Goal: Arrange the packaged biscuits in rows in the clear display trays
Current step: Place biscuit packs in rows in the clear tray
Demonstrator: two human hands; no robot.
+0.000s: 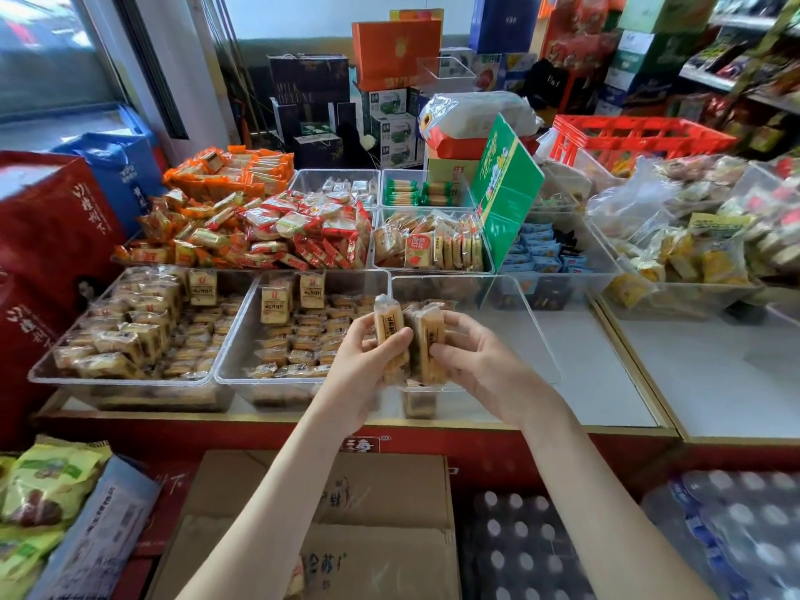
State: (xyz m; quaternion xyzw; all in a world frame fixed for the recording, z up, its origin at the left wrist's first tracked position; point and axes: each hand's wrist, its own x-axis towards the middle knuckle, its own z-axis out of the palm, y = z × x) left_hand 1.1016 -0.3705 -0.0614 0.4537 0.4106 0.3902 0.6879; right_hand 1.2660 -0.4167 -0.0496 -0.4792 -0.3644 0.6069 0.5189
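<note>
Clear-wrapped tan biscuit packets over the clear plastic tray are clamped between left hand and right hand fingers, probably for squaring.

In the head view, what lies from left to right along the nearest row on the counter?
Red bag, left biscuit tray, middle biscuit tray, right clear tray, bare white counter.
</note>
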